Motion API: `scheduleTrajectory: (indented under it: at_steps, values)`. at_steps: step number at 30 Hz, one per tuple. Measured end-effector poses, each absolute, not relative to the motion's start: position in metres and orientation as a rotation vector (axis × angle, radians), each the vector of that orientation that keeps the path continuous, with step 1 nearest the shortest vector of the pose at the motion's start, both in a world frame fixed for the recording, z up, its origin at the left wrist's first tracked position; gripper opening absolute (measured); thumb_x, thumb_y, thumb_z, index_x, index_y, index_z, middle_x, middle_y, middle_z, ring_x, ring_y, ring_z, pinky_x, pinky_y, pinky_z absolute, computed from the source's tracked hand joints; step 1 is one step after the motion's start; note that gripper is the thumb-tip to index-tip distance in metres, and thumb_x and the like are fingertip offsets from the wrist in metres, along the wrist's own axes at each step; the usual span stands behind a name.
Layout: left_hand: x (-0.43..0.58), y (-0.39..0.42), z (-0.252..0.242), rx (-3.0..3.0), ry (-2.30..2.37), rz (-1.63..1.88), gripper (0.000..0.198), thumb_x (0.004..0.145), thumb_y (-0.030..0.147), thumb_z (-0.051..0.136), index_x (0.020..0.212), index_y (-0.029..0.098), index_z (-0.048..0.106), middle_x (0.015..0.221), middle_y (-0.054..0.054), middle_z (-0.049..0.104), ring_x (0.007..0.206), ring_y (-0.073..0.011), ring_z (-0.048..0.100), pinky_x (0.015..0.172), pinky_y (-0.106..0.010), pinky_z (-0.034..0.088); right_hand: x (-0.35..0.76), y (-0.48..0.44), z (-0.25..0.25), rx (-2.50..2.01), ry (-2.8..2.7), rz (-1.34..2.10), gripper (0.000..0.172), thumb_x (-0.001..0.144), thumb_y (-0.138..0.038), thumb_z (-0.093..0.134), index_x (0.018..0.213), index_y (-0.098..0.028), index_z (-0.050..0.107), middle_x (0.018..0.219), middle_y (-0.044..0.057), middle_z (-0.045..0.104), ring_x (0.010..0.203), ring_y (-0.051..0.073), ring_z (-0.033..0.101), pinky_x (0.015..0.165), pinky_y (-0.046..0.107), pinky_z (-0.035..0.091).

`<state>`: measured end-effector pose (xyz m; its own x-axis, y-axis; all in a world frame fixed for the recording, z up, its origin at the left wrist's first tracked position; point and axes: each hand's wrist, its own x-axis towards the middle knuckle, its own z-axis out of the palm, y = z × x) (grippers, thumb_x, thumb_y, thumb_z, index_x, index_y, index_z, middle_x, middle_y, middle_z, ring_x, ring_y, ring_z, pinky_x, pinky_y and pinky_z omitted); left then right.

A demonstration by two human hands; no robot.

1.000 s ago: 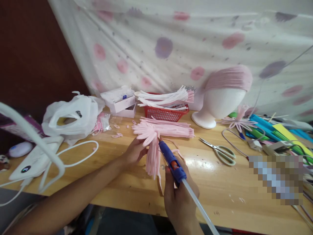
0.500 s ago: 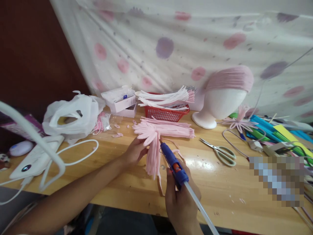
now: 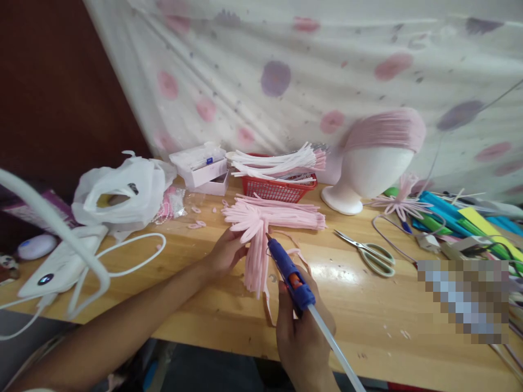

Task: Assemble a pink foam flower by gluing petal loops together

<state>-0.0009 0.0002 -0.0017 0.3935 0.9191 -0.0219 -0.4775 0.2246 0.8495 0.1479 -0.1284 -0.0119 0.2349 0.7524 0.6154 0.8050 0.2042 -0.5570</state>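
Observation:
My right hand [image 3: 302, 332] is closed round a blue glue gun [image 3: 289, 273] with a clear glue stick poking out of its back. The gun's nozzle touches a bundle of pale pink fuzzy strips [image 3: 256, 256] near its top. My left hand [image 3: 226, 251] pinches that bundle from the left side, where the strips fan out. More pink strips [image 3: 286, 218] lie across the wooden table [image 3: 368, 321] just behind the bundle.
A red basket [image 3: 278, 188] holds white and pink strips. A white foam head [image 3: 368, 174] wears a pink strip cap. Scissors [image 3: 368, 255] lie to the right, coloured sheets [image 3: 461, 226] beyond them. A white plastic bag [image 3: 118, 196], a small box [image 3: 202, 169] and white cables [image 3: 122, 256] sit left.
The glue gun's nozzle has slid slightly down and right along the bundle. My left hand has kept its hold.

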Motion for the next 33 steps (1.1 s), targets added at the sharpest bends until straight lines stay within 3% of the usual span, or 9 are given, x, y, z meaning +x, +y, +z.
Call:
scheduleTrajectory:
  at_steps: [4, 10, 14, 18, 23, 25, 30, 33]
  values:
    - [-0.002, 0.0, -0.001, 0.881, 0.611, 1.05, 0.049, 0.066, 0.052, 0.092, 0.097, 0.015, 0.082, 0.107, -0.014, 0.078, 0.095, -0.028, 0.073, 0.069, -0.029, 0.057, 0.148, -0.129, -0.009, -1.511, -1.493, -0.027, 0.037, 0.101, -0.033, 0.056, 0.135, -0.019, 0.063, 0.121, 0.015, 0.075, 0.087, 0.024, 0.077, 0.061, 0.028, 0.058]
    - [-0.001, 0.001, 0.0, 0.892, 0.612, 1.049, 0.05, 0.067, 0.052, 0.091, 0.1, 0.016, 0.082, 0.106, -0.014, 0.078, 0.095, -0.0291, 0.074, 0.069, -0.029, 0.057, 0.145, -0.129, -0.008, -1.479, -1.457, 0.055, 0.036, 0.1, -0.033, 0.058, 0.133, -0.021, 0.063, 0.113, 0.012, 0.077, 0.092, 0.024, 0.076, 0.072, 0.031, 0.06]
    - [-0.002, 0.0, 0.001, 0.896, 0.605, 1.042, 0.051, 0.067, 0.053, 0.09, 0.101, 0.015, 0.081, 0.106, -0.016, 0.079, 0.093, -0.0303, 0.075, 0.063, -0.028, 0.055, 0.157, -0.133, -0.002, -1.489, -1.212, 0.201, 0.028, 0.097, -0.043, 0.063, 0.103, -0.018, 0.072, 0.087, 0.008, 0.076, 0.072, 0.021, 0.072, 0.063, 0.03, 0.057]
    - [-0.004, 0.0, 0.005, 0.902, 0.565, 1.053, 0.047, 0.073, 0.05, 0.087, 0.103, 0.015, 0.08, 0.109, -0.016, 0.079, 0.093, -0.0304, 0.076, 0.066, -0.029, 0.056, 0.197, -0.128, 0.011, -1.597, -0.927, 0.392, 0.046, 0.086, -0.062, 0.069, 0.08, -0.016, 0.069, 0.066, 0.005, 0.067, 0.06, 0.017, 0.062, 0.055, 0.027, 0.049]
    - [-0.006, 0.002, 0.007, 0.861, 0.574, 1.125, 0.046, 0.074, 0.047, 0.087, 0.105, 0.015, 0.077, 0.106, -0.014, 0.079, 0.09, -0.0277, 0.076, 0.07, -0.031, 0.059, 0.256, -0.118, 0.013, -1.735, -0.748, 0.698, 0.06, 0.061, -0.063, 0.083, 0.093, -0.014, 0.07, 0.069, 0.005, 0.07, 0.064, 0.02, 0.064, 0.059, 0.03, 0.051]
    - [-0.006, 0.003, 0.006, 0.846, 0.584, 1.163, 0.048, 0.073, 0.047, 0.088, 0.106, 0.015, 0.076, 0.103, -0.012, 0.079, 0.089, -0.027, 0.076, 0.072, -0.032, 0.06, 0.275, -0.117, 0.009, -1.826, -0.711, 0.706, 0.06, 0.058, -0.063, 0.082, 0.091, -0.015, 0.07, 0.07, 0.006, 0.07, 0.066, 0.022, 0.066, 0.062, 0.032, 0.052]
    - [-0.007, 0.006, 0.006, 0.841, 0.59, 1.251, 0.049, 0.073, 0.048, 0.088, 0.106, 0.014, 0.075, 0.093, -0.011, 0.079, 0.091, -0.0278, 0.075, 0.076, -0.035, 0.061, 0.309, -0.115, -0.001, -2.196, -1.0, 0.494, 0.051, 0.073, -0.07, 0.058, 0.073, -0.02, 0.067, 0.06, 0.007, 0.065, 0.061, 0.026, 0.061, 0.058, 0.036, 0.046]
    - [-0.007, 0.007, 0.007, 0.842, 0.593, 1.28, 0.047, 0.072, 0.048, 0.088, 0.101, 0.014, 0.075, 0.088, -0.01, 0.078, 0.092, -0.028, 0.075, 0.075, -0.034, 0.061, 0.315, -0.114, -0.006, -2.424, -1.173, 0.304, 0.055, 0.085, -0.066, 0.04, 0.079, -0.02, 0.069, 0.079, 0.018, 0.075, 0.08, 0.035, 0.069, 0.068, 0.041, 0.049]
